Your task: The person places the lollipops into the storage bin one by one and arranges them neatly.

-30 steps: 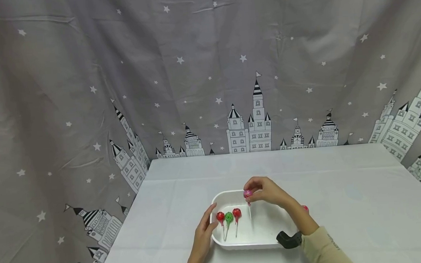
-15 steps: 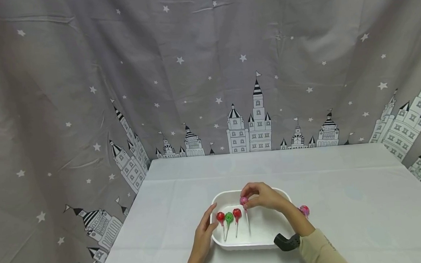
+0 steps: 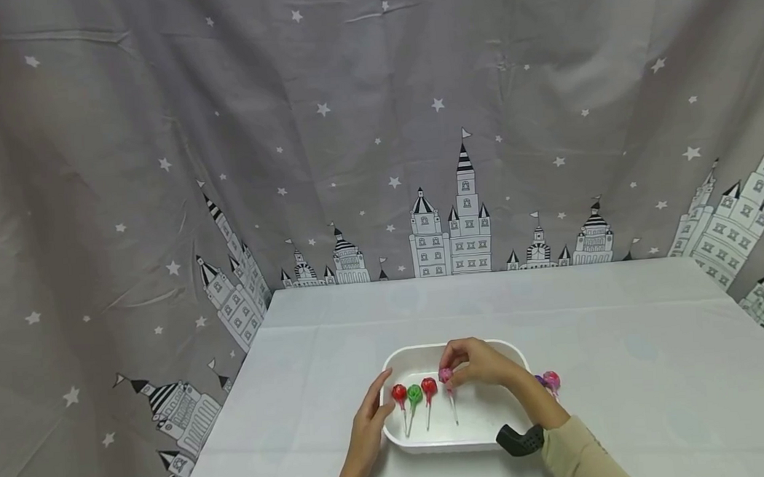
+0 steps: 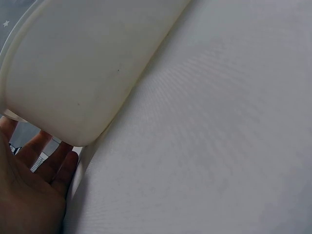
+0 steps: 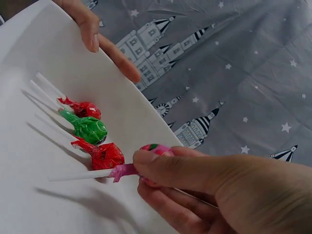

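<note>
Inside the white tray [image 3: 491, 414], my right hand [image 3: 478, 362] pinches the head of a pink lollipop [image 3: 446, 375] between thumb and fingers, its white stick pointing toward me. To its left lie a red lollipop [image 3: 429, 386], a green one [image 3: 414, 394] and another red one [image 3: 399, 393], side by side. In the right wrist view the pink lollipop [image 5: 126, 169] is beside the nearer red one [image 5: 108, 156]. My left hand [image 3: 367, 422] rests with spread fingers against the tray's left end; the left wrist view shows its fingers [image 4: 57, 163] at the tray's outer wall [image 4: 83, 78].
Right of the tray, a pink lollipop [image 3: 551, 380] and a purple one lie on the white table [image 3: 659, 367], partly behind my right forearm. A black curved device [image 3: 520, 440] at my right wrist overlaps the tray's front right corner. A grey castle-print curtain [image 3: 349, 124] hangs behind.
My right hand has brought the pink lollipop lower and toward me inside the tray. The lollipops on the right show more from behind the forearm. My left hand has stayed at the tray.
</note>
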The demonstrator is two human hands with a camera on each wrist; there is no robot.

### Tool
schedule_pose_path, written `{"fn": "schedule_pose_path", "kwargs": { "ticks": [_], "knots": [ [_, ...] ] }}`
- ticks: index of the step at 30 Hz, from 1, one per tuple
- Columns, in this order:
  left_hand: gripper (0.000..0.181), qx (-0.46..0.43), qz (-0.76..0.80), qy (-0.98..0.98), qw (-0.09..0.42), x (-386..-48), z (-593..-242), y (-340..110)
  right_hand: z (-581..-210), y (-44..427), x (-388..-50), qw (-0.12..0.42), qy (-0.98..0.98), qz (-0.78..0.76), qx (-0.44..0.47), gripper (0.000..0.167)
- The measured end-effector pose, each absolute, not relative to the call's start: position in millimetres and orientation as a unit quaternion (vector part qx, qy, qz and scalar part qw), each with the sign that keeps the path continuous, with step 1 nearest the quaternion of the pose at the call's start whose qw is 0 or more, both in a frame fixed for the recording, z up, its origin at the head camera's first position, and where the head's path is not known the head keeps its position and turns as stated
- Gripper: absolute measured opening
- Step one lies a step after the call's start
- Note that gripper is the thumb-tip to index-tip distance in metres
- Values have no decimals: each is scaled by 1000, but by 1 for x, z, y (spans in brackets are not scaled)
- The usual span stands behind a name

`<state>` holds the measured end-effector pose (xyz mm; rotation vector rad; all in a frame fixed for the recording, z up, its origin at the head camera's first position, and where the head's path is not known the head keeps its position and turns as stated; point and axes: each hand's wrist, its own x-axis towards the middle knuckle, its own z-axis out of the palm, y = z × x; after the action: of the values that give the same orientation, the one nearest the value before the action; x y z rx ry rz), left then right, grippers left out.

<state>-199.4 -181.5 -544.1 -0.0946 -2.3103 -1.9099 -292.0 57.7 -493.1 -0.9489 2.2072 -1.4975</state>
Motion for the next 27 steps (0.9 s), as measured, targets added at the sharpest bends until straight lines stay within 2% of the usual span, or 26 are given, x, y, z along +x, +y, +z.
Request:
{"fn": "schedule_pose_path", "kwargs": {
  "ticks": [9,18,24,27],
  "knots": [
    [49,-20,-639,-767,58,-200,-541,-182,-498,56,-294,144,800,-490,-314,26],
    [50,-23,-636,-769,60,-199,-542,-183,-504,54,-293,157,791,-497,-322,27],
    [51,-25,-639,-766,60,-199,-542,-182,-511,57,-297,122,779,-489,-373,26],
    [50,-26,-639,-766,60,-199,-543,-183,-511,57,-296,114,785,-483,-371,25]
  ]
}}
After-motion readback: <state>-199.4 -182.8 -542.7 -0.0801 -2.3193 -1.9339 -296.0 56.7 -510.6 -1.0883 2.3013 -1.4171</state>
